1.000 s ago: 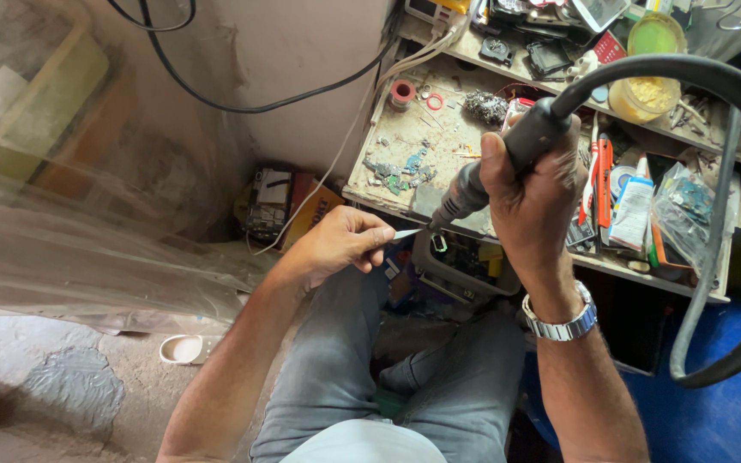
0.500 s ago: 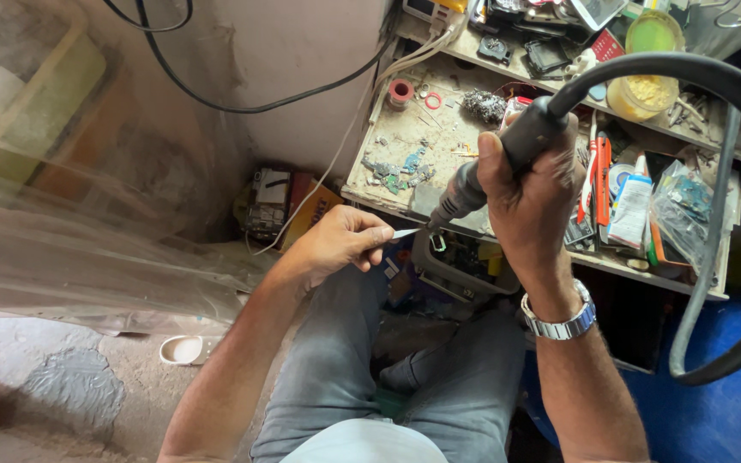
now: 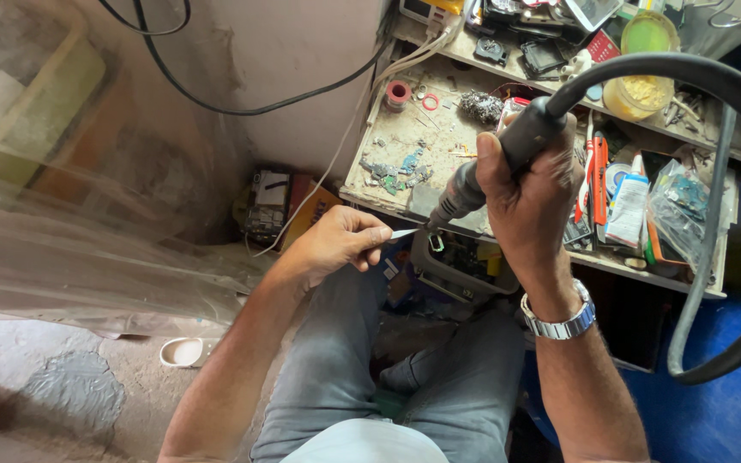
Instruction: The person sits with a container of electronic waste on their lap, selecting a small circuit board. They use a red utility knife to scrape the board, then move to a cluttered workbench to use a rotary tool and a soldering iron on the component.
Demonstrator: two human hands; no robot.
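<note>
My right hand [image 3: 532, 201] grips the black handle of a hot-air tool [image 3: 497, 159], whose thick black hose [image 3: 735, 94] loops off to the right. The tool's metal nozzle [image 3: 446, 208] points down and left. My left hand [image 3: 336, 244] pinches slim metal tweezers [image 3: 404, 232], and their tip sits just below the nozzle. What the tweezers hold is too small to make out. Both hands hover over the front edge of a cluttered workbench [image 3: 426, 137], above my knees.
The workbench carries circuit board scraps [image 3: 400, 165], a red tape roll [image 3: 398, 93], a steel wool wad [image 3: 480, 107], a yellow jar [image 3: 641, 77] and an orange knife [image 3: 599, 176]. A tray of parts [image 3: 460, 261] sits under the edge. Clear plastic sheeting [image 3: 70, 214] hangs left. A black cable [image 3: 242, 107] crosses the wall.
Both hands stay almost still; the nozzle and tweezers remain close together at the bench edge.
</note>
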